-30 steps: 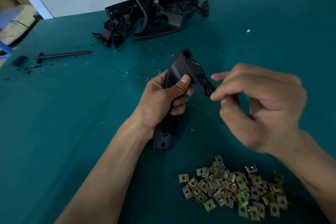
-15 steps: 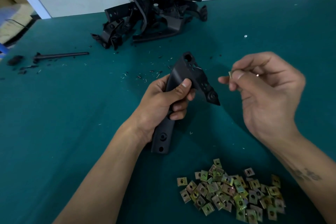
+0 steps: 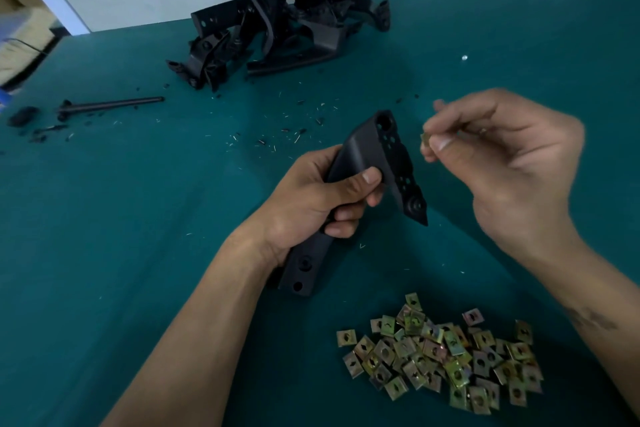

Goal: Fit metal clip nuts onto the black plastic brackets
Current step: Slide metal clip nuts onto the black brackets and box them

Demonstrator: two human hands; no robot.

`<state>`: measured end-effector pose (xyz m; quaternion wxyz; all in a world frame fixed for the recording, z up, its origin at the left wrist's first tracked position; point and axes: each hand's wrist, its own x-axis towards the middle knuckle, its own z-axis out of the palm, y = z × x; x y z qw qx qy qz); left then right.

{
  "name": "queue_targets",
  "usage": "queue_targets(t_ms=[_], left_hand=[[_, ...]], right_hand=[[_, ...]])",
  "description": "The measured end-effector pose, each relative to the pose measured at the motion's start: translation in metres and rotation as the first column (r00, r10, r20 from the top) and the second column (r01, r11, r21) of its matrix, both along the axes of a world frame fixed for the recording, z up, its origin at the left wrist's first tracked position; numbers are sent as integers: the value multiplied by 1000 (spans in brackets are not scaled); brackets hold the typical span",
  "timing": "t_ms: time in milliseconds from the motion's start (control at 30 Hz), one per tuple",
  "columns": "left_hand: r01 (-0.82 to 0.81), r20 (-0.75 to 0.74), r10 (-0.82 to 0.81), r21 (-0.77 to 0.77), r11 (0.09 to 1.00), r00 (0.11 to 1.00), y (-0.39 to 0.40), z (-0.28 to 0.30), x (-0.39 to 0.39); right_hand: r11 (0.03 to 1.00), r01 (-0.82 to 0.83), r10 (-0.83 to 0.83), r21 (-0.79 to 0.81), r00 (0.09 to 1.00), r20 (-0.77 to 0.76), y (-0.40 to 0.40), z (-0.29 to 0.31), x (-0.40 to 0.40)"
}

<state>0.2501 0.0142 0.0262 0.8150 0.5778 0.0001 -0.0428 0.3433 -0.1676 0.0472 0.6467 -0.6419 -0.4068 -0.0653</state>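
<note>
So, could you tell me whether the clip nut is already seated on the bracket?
No, the right hand pinches the clip nut clear of the bracket.

Black holed bracket (image 3: 377, 163) tilted above green table, one clip nut (image 3: 424, 139) beside it, nut pile (image 3: 446, 354) nearer.
</note>
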Motion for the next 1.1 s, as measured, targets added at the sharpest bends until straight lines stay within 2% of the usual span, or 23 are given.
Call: queue_targets(t_ms=[133,333,467,867,1100], left_hand=[[-94,0,94,0,996,996,-1,2,0],[-171,-16,171,-48,984,985,-1,5,-1],[-203,-10,202,-43,978,979,-2,6,-1],[-231,12,232,-41,972,973,-2,6,-1],[-241,3,241,-41,970,970,-2,4,-1]], right_hand=[[993,-69,95,96,949,-300,8,-3,0],[982,-109,169,153,866,-470,11,-1,2],[973,-155,226,169,766,-601,9,1,2],[976,-115,219,187,570,-792,13,10,-6],[974,-13,197,225,532,-823,18,10,-20]])
